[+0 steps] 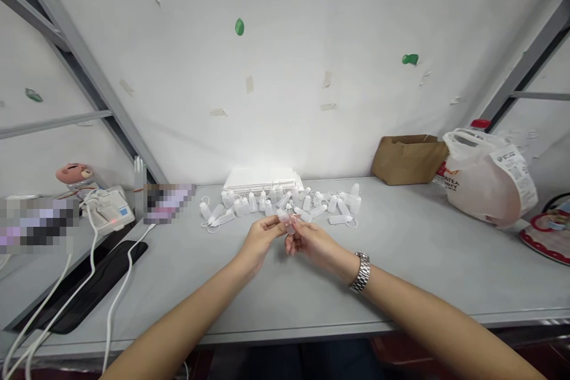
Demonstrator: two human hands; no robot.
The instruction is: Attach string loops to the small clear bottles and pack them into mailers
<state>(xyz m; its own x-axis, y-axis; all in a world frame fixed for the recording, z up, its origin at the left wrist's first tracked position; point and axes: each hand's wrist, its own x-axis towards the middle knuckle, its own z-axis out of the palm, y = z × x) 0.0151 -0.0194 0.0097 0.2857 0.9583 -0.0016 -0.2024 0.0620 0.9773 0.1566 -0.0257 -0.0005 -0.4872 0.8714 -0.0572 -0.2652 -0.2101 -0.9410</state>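
Both hands meet over the middle of the grey table, around one small translucent bottle. My left hand pinches it from the left side. From the right, my right hand has its fingers closed on the same bottle; a wristwatch is on that wrist. Just beyond the hands lie several similar small translucent bottles with thin loops, some upright, some on their sides. A stack of white flat items stands behind them against the wall.
The grey table holds a brown box and a plastic bag at the right. Left are a power strip, white cables, a black flat object and a pink plush figure.
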